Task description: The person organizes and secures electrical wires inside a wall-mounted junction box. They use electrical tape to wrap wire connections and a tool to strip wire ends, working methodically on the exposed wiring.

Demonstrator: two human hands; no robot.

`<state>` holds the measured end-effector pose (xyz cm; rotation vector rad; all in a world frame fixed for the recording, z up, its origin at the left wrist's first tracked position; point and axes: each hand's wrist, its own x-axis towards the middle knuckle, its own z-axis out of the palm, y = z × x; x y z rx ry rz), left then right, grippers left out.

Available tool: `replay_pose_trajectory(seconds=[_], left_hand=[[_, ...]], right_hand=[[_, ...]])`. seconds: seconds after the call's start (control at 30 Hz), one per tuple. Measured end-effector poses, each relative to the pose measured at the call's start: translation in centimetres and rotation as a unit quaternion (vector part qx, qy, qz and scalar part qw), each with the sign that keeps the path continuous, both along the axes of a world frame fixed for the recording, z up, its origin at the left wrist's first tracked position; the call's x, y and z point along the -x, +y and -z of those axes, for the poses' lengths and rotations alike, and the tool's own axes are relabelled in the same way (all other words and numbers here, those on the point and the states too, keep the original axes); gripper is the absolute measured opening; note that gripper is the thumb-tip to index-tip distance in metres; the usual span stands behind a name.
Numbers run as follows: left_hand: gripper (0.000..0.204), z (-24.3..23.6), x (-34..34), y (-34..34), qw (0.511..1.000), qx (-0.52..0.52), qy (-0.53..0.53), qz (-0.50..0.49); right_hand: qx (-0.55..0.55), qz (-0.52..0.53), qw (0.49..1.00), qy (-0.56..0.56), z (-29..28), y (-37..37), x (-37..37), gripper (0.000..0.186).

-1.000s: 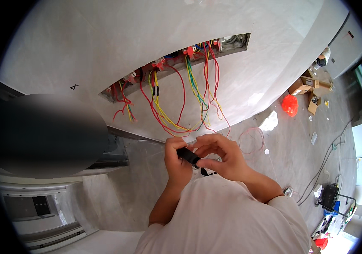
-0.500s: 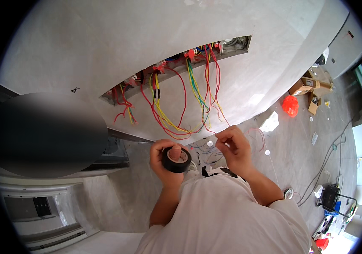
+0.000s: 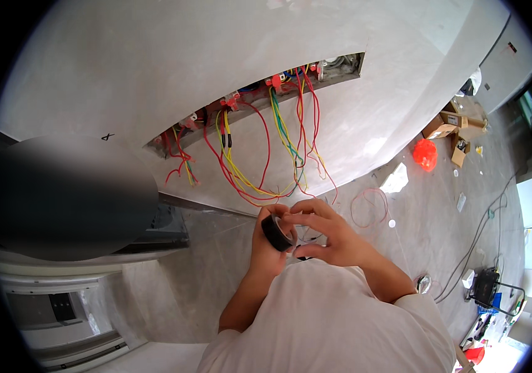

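My left hand [image 3: 267, 255] is closed around a roll of black electrical tape [image 3: 272, 234], tilted on its edge below the wires. My right hand [image 3: 339, 239] reaches across to the roll from the right, its fingertips at the rim and its thumb apart from the fingers. Just beyond both hands, yellow wires [image 3: 233, 163], red wires [image 3: 316, 118] and green wires [image 3: 278, 115] hang in loops from a long recess [image 3: 348, 71] cut into the wall. Short black sleeves of tape [image 3: 229, 141] wrap some of the yellow ones.
Pale wall [image 3: 185, 56] rises ahead. A dark blurred shape [image 3: 67, 199] blocks the left side. On the floor at right lie a red plastic bag [image 3: 425, 155], cardboard boxes [image 3: 438, 126], a white block [image 3: 394, 178], loose red wire [image 3: 368, 208] and a cable [image 3: 474, 239].
My right hand has let go of a thin red wire and moved left to the tape roll. My left hand has shifted right, turning the roll more on edge.
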<state>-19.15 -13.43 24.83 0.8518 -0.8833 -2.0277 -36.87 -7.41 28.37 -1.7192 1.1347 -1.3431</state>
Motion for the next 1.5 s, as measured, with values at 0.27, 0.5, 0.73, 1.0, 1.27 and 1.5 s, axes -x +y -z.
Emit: replay_pose_trajectory(seconds=[0.27,0.5,0.73,1.0,1.27,1.5], left_hand=[[0.032,-2.2,0.1,-0.1,0.998,0.054,-0.008,-0.029],[0.03,-2.1,-1.6,-0.2,0.982,0.126,-0.141,0.017],[0.065,-3.0,-2.0,0.5,0.98,0.189,-0.026,0.052],[0.088,-2.9,-2.9,-0.5,0.84,0.507,-0.193,0.004],[0.089,-4.0,-3.3,-0.2,0.945,0.322,0.058,-0.015],[0.083,-4.1,-4.1,0.1,0.94,0.342,0.014,-0.016]], right_hand=[[-0.156,-0.074,0.947,-0.271,2.0,0.8,0.3,0.025],[-0.228,-0.075,0.922,-0.303,3.2,1.1,0.2,0.028],[-0.227,-0.088,0.908,-0.342,4.2,1.2,0.4,0.028],[-0.21,-0.238,0.885,-0.34,3.0,-0.2,0.5,0.035],[-0.104,-0.143,0.964,-0.201,1.9,0.1,-0.8,0.032],[-0.103,-0.167,0.968,-0.153,1.0,0.5,-1.3,0.034]])
